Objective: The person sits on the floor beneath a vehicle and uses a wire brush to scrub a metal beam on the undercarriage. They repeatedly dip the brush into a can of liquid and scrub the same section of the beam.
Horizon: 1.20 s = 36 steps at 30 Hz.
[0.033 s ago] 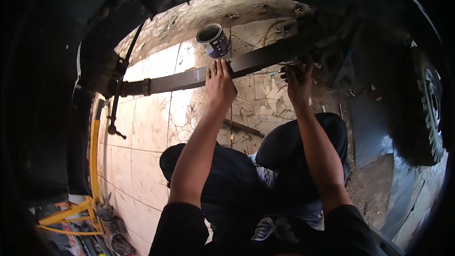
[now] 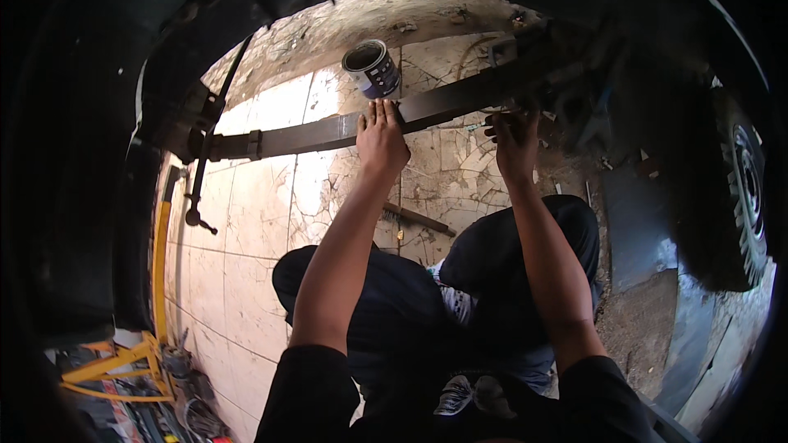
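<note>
A long, dark leaf spring (image 2: 308, 139) runs across in front of me, from the lower left up toward the shadowed right. My left hand (image 2: 382, 143) rests on its middle with fingers stretched over the bar, thumb hidden. Beneath the bar's right part, my right hand (image 2: 515, 135) is closed, its fingers bent together in shadow. A thin light piece shows by those fingertips, too small to name. Just beyond my left fingertips stands an open dark paint can (image 2: 378, 76) on the floor.
A dark rod (image 2: 212, 135) hangs near the spring's left end. Cracked pale tiles (image 2: 246, 271) cover the floor, where a narrow dark bar (image 2: 421, 220) lies before my knees. A yellow metal stand (image 2: 161, 275) is at left, a toothed wheel (image 2: 745, 189) at right.
Both hands keep almost the same places, the right one shifting very slightly. The whole view has tilted a little; nothing is visibly taken up or let go.
</note>
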{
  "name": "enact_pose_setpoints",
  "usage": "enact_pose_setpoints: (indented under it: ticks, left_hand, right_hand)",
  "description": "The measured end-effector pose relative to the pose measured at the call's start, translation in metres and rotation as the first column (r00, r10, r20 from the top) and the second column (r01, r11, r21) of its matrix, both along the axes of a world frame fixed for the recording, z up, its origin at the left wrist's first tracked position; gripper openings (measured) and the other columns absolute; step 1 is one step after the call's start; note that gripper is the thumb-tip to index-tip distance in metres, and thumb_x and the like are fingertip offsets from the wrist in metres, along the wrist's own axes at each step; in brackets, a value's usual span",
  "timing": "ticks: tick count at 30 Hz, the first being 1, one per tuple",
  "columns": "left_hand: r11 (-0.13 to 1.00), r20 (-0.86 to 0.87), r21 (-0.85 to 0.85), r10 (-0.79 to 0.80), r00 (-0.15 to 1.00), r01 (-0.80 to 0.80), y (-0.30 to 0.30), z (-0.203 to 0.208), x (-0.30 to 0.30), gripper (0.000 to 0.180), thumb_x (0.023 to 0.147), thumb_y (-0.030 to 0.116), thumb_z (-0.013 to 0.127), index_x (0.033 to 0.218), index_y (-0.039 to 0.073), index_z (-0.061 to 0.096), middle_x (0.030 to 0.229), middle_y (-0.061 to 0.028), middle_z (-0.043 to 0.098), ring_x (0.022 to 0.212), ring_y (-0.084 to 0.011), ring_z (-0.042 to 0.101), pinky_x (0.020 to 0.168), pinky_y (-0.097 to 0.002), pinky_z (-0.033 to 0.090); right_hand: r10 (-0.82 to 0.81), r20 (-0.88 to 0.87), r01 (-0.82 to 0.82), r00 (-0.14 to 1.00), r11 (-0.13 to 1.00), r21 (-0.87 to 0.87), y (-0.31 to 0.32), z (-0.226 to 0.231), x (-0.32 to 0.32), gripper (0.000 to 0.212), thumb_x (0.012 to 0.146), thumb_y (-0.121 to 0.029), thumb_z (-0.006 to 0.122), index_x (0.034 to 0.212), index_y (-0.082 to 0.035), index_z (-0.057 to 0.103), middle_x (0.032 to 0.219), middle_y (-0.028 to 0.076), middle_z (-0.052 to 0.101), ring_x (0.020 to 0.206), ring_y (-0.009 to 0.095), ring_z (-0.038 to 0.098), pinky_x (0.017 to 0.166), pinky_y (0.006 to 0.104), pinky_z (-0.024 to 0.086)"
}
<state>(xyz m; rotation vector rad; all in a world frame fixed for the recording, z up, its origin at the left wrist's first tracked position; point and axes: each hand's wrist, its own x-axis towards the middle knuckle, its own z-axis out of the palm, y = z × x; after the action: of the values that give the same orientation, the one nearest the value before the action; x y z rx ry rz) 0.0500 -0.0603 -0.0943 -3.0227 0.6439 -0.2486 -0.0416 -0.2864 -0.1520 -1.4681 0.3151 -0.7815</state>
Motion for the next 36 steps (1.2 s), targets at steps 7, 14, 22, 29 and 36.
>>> enact_pose_setpoints:
  ticks: [7, 14, 22, 29, 36]
  left_hand:
    - [0.997, 0.092, -0.039, -0.056, 0.994, 0.06, 0.028, -0.021, -0.025, 0.076, 0.087, 0.009, 0.057, 0.157, -0.006, 0.033, 0.163, -0.0248, 0.038, 0.156, -0.0355, 0.03, 0.129, -0.0477, 0.019]
    - [0.999, 0.041, 0.016, -0.033, 0.999, 0.032, 0.042, 0.006, -0.006, 0.088, 0.081, 0.02, 0.067, 0.157, -0.007, 0.033, 0.163, -0.0241, 0.038, 0.157, -0.0316, 0.028, 0.13, -0.0462, 0.018]
    - [0.99, 0.06, 0.018, -0.144, 0.988, 0.143, 0.051, -0.01, -0.012, 0.09, 0.085, 0.026, 0.072, 0.155, -0.014, 0.03, 0.16, -0.0322, 0.036, 0.157, -0.0383, 0.026, 0.13, -0.0448, 0.017]
    - [0.994, 0.128, -0.037, -0.094, 0.987, 0.099, 0.033, -0.006, 0.022, 0.08, 0.084, 0.016, 0.063, 0.152, -0.017, 0.034, 0.154, -0.0359, 0.043, 0.154, -0.0406, 0.032, 0.13, -0.0434, 0.019]
    - [0.984, 0.124, -0.109, -0.13, 0.984, 0.143, 0.04, -0.009, 0.017, 0.082, 0.085, 0.019, 0.068, 0.151, -0.017, 0.035, 0.158, -0.0326, 0.039, 0.154, -0.0385, 0.032, 0.13, -0.0432, 0.021]
  right_hand:
    - [0.117, 0.106, -0.126, 0.987, 0.989, 0.082, 0.026, 0.068, -0.003, 0.062, 0.097, -0.007, 0.064, 0.155, -0.008, 0.041, 0.091, 0.006, 0.069, 0.072, 0.009, 0.06, 0.065, 0.0259, 0.052]
    - [0.108, 0.129, -0.115, 0.986, 0.992, 0.047, 0.045, 0.028, 0.023, 0.055, 0.098, -0.002, 0.061, 0.151, -0.006, 0.044, 0.088, 0.006, 0.069, 0.074, 0.01, 0.064, 0.067, 0.0269, 0.054]
    - [0.189, -0.001, -0.187, 0.982, 0.969, -0.159, 0.065, 0.021, 0.023, 0.058, 0.1, -0.002, 0.061, 0.155, -0.007, 0.043, 0.089, 0.007, 0.071, 0.072, 0.01, 0.066, 0.067, 0.0272, 0.055]
    - [0.266, 0.018, -0.255, 0.964, 0.937, -0.239, 0.084, 0.017, 0.03, 0.061, 0.1, -0.002, 0.061, 0.157, -0.007, 0.039, 0.09, 0.009, 0.07, 0.074, 0.012, 0.066, 0.068, 0.0296, 0.057]
    - [0.262, -0.021, -0.258, 0.965, 0.93, -0.262, 0.079, 0.008, 0.034, 0.06, 0.101, -0.004, 0.06, 0.157, -0.008, 0.039, 0.091, 0.008, 0.069, 0.074, 0.013, 0.065, 0.068, 0.032, 0.056]
